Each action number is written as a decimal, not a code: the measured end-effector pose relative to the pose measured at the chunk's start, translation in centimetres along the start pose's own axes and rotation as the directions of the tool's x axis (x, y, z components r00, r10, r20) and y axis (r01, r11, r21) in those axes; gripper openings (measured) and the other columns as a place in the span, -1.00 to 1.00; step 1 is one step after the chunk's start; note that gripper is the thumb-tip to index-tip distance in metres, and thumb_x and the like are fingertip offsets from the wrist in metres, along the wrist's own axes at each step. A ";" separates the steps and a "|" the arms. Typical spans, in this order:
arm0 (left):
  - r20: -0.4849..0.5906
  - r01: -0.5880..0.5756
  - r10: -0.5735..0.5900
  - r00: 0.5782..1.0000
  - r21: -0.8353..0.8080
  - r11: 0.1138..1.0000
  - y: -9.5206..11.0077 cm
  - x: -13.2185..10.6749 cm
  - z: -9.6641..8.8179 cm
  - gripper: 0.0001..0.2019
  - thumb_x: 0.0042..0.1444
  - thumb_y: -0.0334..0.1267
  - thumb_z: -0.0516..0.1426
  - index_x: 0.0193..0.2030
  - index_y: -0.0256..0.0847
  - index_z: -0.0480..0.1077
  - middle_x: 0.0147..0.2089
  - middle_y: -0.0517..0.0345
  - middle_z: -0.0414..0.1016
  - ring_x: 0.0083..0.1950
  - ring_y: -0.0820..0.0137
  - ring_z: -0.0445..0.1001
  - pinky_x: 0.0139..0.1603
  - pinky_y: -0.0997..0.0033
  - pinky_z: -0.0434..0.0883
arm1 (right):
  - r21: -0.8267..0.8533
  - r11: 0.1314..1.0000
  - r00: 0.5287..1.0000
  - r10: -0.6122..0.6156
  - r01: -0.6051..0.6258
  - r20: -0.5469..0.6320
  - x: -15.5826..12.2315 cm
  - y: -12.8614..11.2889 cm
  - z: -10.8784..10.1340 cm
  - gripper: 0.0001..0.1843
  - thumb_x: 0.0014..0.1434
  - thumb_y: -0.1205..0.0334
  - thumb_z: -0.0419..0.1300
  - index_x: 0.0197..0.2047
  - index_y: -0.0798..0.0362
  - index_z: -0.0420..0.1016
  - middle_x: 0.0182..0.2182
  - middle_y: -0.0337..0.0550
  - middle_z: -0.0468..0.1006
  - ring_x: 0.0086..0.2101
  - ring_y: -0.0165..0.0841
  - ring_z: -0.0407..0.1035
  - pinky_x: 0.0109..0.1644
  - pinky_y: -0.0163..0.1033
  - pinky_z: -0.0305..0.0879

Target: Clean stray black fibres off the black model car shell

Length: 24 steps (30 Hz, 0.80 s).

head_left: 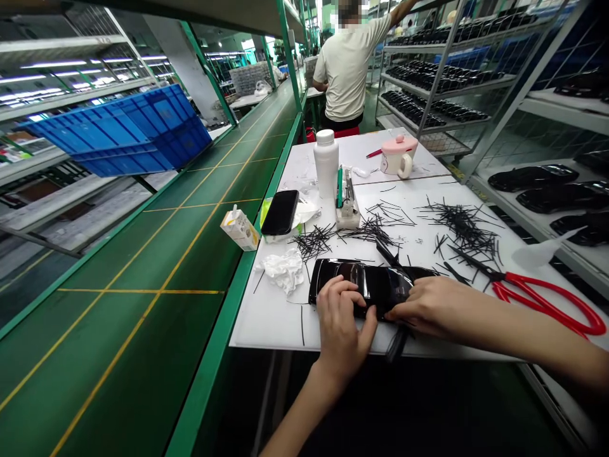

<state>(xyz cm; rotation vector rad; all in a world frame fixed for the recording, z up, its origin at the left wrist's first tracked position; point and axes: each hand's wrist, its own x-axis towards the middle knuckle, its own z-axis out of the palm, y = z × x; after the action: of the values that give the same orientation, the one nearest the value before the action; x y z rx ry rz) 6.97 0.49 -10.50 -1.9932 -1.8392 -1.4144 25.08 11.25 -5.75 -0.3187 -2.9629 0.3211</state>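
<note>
Left hand (340, 324) is curled round the near edge of a glossy black moulded part (375, 285), right hand (428, 311) clamped on its right end. Long axis runs left-right along the white work board's (271, 324) near edge, black plastic trimmings (464, 228) just past it, red-handled scissors (547, 304) off right.

The left hand (340, 324) comes up from below, and its fingers are curled down with the knuckles on top. The right hand (428, 308) lies more flat, its fingers pointing to the left, just beside the left thumb (368, 333). The right forearm (518, 336) stretches in from the right side, and the left forearm (304, 409) rises from the bottom edge.
</note>
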 end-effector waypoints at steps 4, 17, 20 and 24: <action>0.001 0.002 -0.002 1.000 0.003 1.000 0.0 0.0 0.0 -0.82 0.12 -0.45 0.18 -0.25 -0.18 0.23 -0.10 0.02 0.37 0.16 0.13 0.31 0.18 0.06 0.31 | -0.060 0.997 0.983 0.049 -0.039 0.177 1.1 -0.4 -0.9 -0.73 0.13 0.45 0.17 -0.26 -0.06 0.65 -0.57 -0.26 0.60 -0.58 -0.34 0.43 -0.50 -0.26 -0.05; 0.008 0.004 -0.005 1.000 0.018 1.000 0.1 0.0 0.0 -0.81 0.10 -0.44 0.19 -0.24 -0.18 0.23 -0.09 0.02 0.38 0.15 0.12 0.32 0.19 0.05 0.32 | -0.172 0.981 0.973 0.123 -0.089 0.196 1.6 -1.0 -0.3 -0.76 0.06 0.50 0.19 -0.45 -0.04 0.58 -0.67 -0.26 0.53 -0.65 -0.35 0.38 -0.54 -0.24 -0.29; 0.004 0.008 -0.008 1.000 0.019 1.000 0.2 0.0 0.0 -0.80 0.09 -0.44 0.19 -0.24 -0.17 0.23 -0.09 0.01 0.38 0.15 0.12 0.32 0.18 0.05 0.33 | -0.182 0.979 0.971 0.131 -0.095 0.201 1.8 -1.1 -0.4 -0.75 0.05 0.51 0.19 -0.46 -0.04 0.58 -0.66 -0.25 0.53 -0.65 -0.35 0.38 -0.55 -0.25 -0.29; 0.002 0.012 -0.012 1.000 0.019 1.000 0.2 0.0 0.1 -0.79 0.09 -0.44 0.19 -0.23 -0.17 0.23 -0.09 0.01 0.38 0.15 0.12 0.33 0.18 0.04 0.34 | -0.182 0.978 0.970 0.140 -0.104 0.197 1.8 -1.1 -0.4 -0.74 0.03 0.51 0.21 -0.46 -0.06 0.59 -0.66 -0.26 0.55 -0.65 -0.34 0.39 -0.55 -0.25 -0.30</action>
<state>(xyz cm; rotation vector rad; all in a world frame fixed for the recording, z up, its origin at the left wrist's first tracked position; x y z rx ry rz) 7.16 0.49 -10.50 -1.9793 -1.8612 -1.3924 23.19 10.66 -4.88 -0.5214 -3.1928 0.1194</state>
